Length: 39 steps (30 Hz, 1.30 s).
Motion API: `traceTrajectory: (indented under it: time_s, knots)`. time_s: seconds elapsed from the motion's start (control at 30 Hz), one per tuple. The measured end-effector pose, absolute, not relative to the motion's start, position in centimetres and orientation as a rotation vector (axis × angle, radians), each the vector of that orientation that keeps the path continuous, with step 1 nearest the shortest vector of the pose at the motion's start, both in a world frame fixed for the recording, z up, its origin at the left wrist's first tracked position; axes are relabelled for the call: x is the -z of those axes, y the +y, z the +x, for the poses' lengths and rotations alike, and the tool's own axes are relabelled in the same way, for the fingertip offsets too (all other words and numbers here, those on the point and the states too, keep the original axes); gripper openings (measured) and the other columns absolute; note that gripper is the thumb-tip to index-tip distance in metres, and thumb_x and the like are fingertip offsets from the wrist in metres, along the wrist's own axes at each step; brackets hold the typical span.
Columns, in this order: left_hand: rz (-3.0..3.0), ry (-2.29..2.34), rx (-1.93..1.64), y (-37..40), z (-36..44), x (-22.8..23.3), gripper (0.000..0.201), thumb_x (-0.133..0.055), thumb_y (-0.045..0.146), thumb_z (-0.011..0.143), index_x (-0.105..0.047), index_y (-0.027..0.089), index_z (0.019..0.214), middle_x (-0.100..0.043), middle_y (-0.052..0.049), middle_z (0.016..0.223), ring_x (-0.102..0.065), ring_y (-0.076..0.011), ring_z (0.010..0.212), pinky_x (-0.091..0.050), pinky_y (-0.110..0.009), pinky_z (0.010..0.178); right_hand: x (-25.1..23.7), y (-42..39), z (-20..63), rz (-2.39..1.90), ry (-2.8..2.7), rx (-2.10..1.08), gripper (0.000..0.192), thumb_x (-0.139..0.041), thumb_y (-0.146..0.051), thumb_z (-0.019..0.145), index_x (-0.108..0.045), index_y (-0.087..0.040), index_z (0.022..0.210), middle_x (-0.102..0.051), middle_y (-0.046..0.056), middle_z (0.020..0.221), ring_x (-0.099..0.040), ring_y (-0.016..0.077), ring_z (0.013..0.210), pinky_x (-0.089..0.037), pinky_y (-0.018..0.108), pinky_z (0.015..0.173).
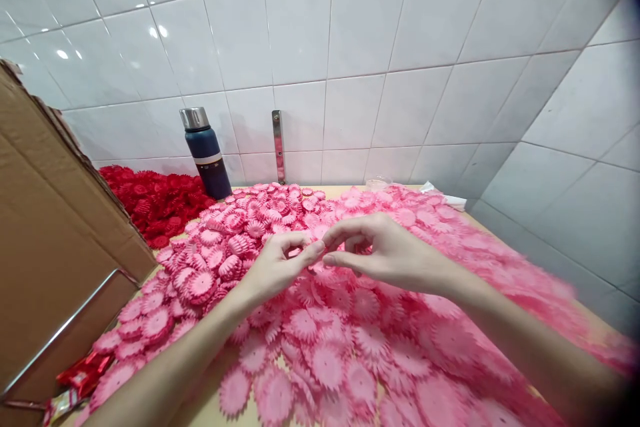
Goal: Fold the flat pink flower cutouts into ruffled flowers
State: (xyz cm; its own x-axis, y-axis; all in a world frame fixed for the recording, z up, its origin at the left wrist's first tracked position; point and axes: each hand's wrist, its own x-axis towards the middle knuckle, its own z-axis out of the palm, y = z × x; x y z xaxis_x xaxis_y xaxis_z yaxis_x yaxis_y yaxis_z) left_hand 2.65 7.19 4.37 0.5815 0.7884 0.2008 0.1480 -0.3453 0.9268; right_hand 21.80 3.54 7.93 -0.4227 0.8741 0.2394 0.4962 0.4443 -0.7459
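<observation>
So I've got both hands up over the table, fingertips meeting in the middle. My left hand (274,265) and right hand (385,250) are pinched together on something small and pink, probably one of the pink paper flower cutouts (325,363), but I honestly can't tell which piece, it's hidden between the fingers. Progress-wise, looks like early-to-middle: there's a bunched heap of gathered pink flowers (235,240) on the left, and a huge flat spread still covering the table under my arms. Red flower pile (155,203) sits behind, beside the blue thermos (206,153). Cardboard box (55,240) on my left.
</observation>
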Motion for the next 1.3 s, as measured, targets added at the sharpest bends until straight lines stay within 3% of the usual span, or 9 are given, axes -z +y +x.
traceTrajectory:
  time_s: [0.2, 0.4, 0.53, 0.77, 1.1, 1.3]
  knots:
    - [1.742, 0.755, -0.835, 7.3, 2.6, -4.3, 0.02, -0.067, 0.031, 0.081, -0.066, 0.012, 0.084, -0.064, -0.004, 0.078, -0.059, -0.0132, 0.07, -0.046, -0.025, 0.068, -7.5, 4.2, 21.9, -1.163, -1.905, -0.852, 0.006, -0.063, -0.02, 0.081, -0.067, -0.017, 0.084, -0.07, 0.003, 0.085, -0.064, 0.0143, 0.075, -0.051, 0.026, 0.067]
    - [1.908, 0.843, -0.857, 7.0, 2.7, -4.2, 0.025, -0.058, 0.033, 0.087, -0.066, 0.011, 0.077, -0.062, -0.002, 0.068, -0.056, -0.0116, 0.063, -0.042, -0.021, 0.058, -7.6, 4.0, 21.9, -1.111, -2.031, -0.778, 0.015, -0.067, -0.032, 0.08, -0.066, -0.018, 0.088, -0.067, 0.001, 0.084, -0.056, 0.0104, 0.061, -0.046, 0.024, 0.055]
    - [1.972, 0.832, -0.85, 6.9, 2.6, -4.3, 0.029, -0.056, 0.034, 0.089, -0.062, 0.012, 0.071, -0.058, 0.001, 0.064, -0.05, -0.0095, 0.058, -0.036, -0.02, 0.055, -7.5, 3.7, 21.8, -1.152, -2.039, -0.702, 0.019, -0.067, -0.032, 0.08, -0.065, -0.019, 0.093, -0.067, 0.003, 0.089, -0.056, 0.0108, 0.063, -0.047, 0.024, 0.056]
    - [1.955, 0.853, -0.857, 6.7, 2.8, -4.6, 0.041, -0.058, 0.043, 0.085, -0.047, 0.015, 0.058, -0.036, 0.005, 0.056, -0.033, -0.0077, 0.052, -0.025, -0.022, 0.05, -7.9, 3.5, 21.7, -1.167, -2.054, -0.829, 0.018, -0.07, -0.035, 0.078, -0.069, -0.018, 0.084, -0.066, 0.002, 0.074, -0.055, 0.0113, 0.059, -0.044, 0.023, 0.052]
    - [1.704, 0.76, -0.851, 7.1, 2.7, -3.8, 0.04, -0.064, 0.048, 0.08, -0.056, 0.012, 0.063, -0.053, 0.001, 0.062, -0.047, -0.0095, 0.057, -0.036, -0.022, 0.056, -8.1, 3.3, 21.3, -1.104, -2.053, -0.976, 0.017, -0.065, -0.033, 0.082, -0.071, -0.018, 0.081, -0.063, -0.001, 0.066, -0.051, 0.0097, 0.055, -0.038, 0.022, 0.049]
    - [1.697, 0.777, -0.909, 7.1, 2.6, -4.0, 0.041, -0.067, 0.045, 0.079, -0.049, 0.014, 0.059, -0.05, 0.003, 0.059, -0.043, -0.0079, 0.055, -0.034, -0.021, 0.055, -7.6, 4.3, 22.3, -1.244, -1.888, -0.909, 0.02, -0.059, -0.036, 0.085, -0.064, -0.017, 0.083, -0.062, 0.001, 0.068, -0.055, 0.0113, 0.055, -0.041, 0.023, 0.049]
